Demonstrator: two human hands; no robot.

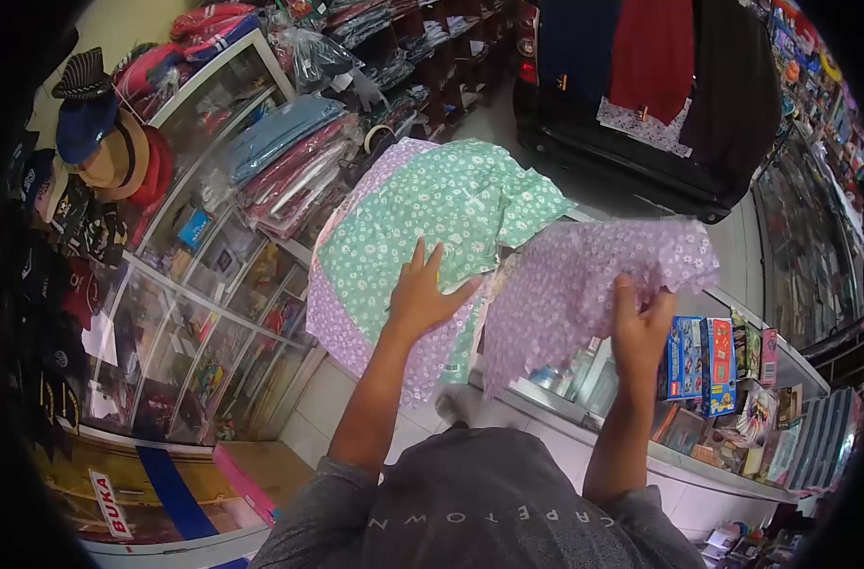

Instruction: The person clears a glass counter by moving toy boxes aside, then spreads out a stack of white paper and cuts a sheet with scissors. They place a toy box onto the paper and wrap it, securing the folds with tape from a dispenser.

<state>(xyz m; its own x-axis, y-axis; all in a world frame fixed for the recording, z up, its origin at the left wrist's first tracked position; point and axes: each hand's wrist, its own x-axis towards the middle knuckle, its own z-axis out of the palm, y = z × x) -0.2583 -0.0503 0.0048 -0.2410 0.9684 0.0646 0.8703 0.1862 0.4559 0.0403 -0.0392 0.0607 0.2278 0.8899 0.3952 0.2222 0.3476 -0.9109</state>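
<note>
My left hand (424, 296) lies with fingers spread at the lower edge of a green daisy-print cloth (413, 209). Beneath the green piece, a purple daisy-print cloth (342, 308) sticks out at the left and bottom. A separate purple floral cloth (555, 284) hangs from my right hand (638, 318), its thumb and fingers pinching the right part. That piece is slightly blurred and spreads over the glass counter to the right of the green cloth.
Stacks of plastic-wrapped clothes (290, 156) sit on the left glass case (190, 327), beside several hats (114, 156). Boxed toys (707, 365) stand on the right counter. Ahead, trousers (652, 57) drape over a black car-like surface (583, 161). A pink-edged box (261, 474) rests lower left.
</note>
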